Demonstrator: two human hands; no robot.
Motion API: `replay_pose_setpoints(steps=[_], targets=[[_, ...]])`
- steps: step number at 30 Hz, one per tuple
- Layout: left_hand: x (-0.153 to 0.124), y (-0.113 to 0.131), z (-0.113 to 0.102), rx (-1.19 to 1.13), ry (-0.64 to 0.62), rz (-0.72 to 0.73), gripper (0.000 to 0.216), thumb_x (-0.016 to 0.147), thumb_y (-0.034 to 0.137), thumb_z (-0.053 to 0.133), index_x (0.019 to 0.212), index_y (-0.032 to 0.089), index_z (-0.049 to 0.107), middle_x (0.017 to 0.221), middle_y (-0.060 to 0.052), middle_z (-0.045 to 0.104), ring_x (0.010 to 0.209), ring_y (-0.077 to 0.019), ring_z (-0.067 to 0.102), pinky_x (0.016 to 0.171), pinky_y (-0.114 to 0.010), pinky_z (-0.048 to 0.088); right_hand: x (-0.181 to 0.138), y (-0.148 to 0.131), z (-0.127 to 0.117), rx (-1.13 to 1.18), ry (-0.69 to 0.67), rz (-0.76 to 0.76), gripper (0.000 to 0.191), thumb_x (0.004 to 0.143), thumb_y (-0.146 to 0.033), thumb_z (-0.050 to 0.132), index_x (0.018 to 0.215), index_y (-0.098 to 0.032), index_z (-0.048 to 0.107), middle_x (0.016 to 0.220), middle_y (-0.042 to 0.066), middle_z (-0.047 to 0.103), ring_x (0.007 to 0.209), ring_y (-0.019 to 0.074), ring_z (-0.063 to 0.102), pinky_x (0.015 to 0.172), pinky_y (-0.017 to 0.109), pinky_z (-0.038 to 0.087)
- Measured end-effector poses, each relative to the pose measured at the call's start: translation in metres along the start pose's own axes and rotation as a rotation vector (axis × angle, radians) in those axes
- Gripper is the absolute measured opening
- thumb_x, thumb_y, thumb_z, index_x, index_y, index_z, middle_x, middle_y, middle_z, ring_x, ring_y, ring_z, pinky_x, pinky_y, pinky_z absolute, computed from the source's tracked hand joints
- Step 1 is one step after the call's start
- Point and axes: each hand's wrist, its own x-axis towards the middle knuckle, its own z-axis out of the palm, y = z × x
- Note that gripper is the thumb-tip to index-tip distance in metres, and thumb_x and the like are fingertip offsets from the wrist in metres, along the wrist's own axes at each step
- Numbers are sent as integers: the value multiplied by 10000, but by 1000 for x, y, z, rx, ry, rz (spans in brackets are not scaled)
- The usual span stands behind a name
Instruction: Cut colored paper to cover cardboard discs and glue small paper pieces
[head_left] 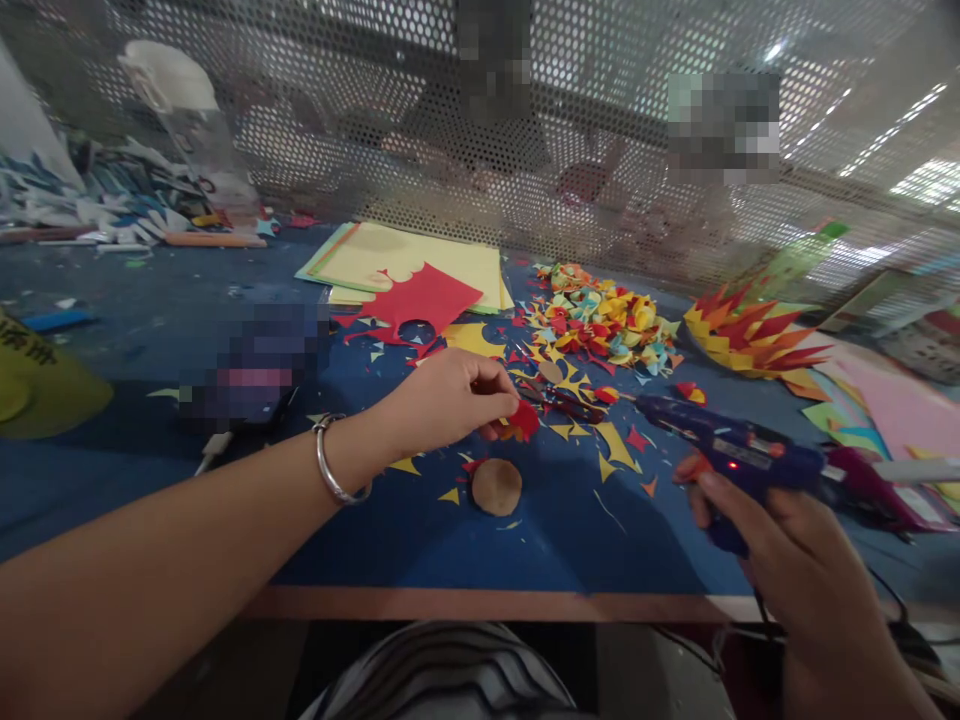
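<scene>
My left hand (457,400), with a silver bangle at the wrist, pinches a small red and yellow paper piece (523,422) between thumb and fingers. Just below it on the blue tabletop lies a round tan disc (496,487). My right hand (765,520) is wrapped around the handle of a dark blue hot glue gun (735,445); a red light glows on its side and its nozzle points left. Scissors (566,400) lie among paper scraps beyond my left hand. Between the hands sits a small red and yellow paper flower (606,395).
Behind are a sheet stack (427,250), a red cut-out sheet (420,300) and a heap of paper flowers (607,315). A spiky orange paper piece (750,335) and a magenta glue gun (885,490) lie right. A phone (259,365) with a cable and a yellow container (45,385) are left.
</scene>
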Motion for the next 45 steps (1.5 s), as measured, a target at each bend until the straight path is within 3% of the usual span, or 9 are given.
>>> replay_pose_setpoints(steps=[5, 10, 14, 18, 22, 30, 38, 45], targets=[[-3, 3, -1, 121, 7, 25, 132, 821, 247, 625, 759, 156, 698, 666, -7, 720, 556, -111, 675, 558, -209, 535, -12, -37, 10, 65, -84, -173, 357, 940, -417, 584, 657, -208, 642, 799, 78, 768, 775, 229, 723, 723, 278, 565], [-2, 0, 0, 137, 6, 43, 130, 811, 249, 616, 759, 159, 696, 663, -12, 726, 562, -122, 692, 556, -208, 537, -11, -58, 20, 41, -119, -218, 226, 950, -341, 553, 826, -222, 699, 682, 24, 715, 576, 189, 655, 550, 274, 532], [-1, -4, 1, 179, 0, 80, 137, 803, 246, 609, 741, 162, 697, 656, -17, 730, 580, -122, 690, 570, -206, 518, -9, -55, 27, -25, -161, -316, 196, 953, -300, 557, 851, -224, 706, 784, 35, 750, 680, 209, 694, 644, 301, 561], [-1, -3, 2, 256, 5, 109, 157, 802, 258, 606, 745, 167, 721, 663, -19, 733, 601, -126, 674, 572, -212, 488, -6, -50, 32, -54, -189, -399, 209, 959, -272, 565, 807, -218, 699, 756, 30, 739, 695, 206, 699, 717, 310, 572], [-2, -1, 2, 282, 17, 125, 162, 801, 257, 603, 742, 169, 726, 654, -16, 725, 600, -125, 655, 569, -214, 464, -3, -55, 33, -40, -171, -453, 206, 962, -262, 559, 792, -224, 668, 750, 22, 724, 705, 198, 702, 701, 291, 567], [-2, -2, 3, 288, 5, 121, 161, 803, 271, 607, 745, 177, 724, 639, -15, 715, 593, -135, 644, 561, -222, 448, -4, -58, 31, -73, -144, -461, 200, 958, -296, 568, 779, -231, 629, 695, -1, 680, 635, 181, 669, 647, 282, 556], [-2, -5, 4, 294, -17, 123, 173, 815, 286, 601, 775, 180, 732, 662, -19, 729, 603, -138, 658, 574, -223, 461, -2, -58, 32, -56, -153, -489, 154, 961, -254, 562, 821, -224, 618, 826, 16, 711, 781, 189, 706, 717, 269, 565], [-3, -4, 4, 293, -10, 123, 166, 812, 286, 607, 771, 181, 729, 658, -16, 728, 605, -138, 660, 574, -221, 462, -2, -57, 32, -46, -159, -484, 182, 966, -266, 550, 814, -218, 637, 758, 20, 692, 699, 180, 679, 693, 273, 562]])
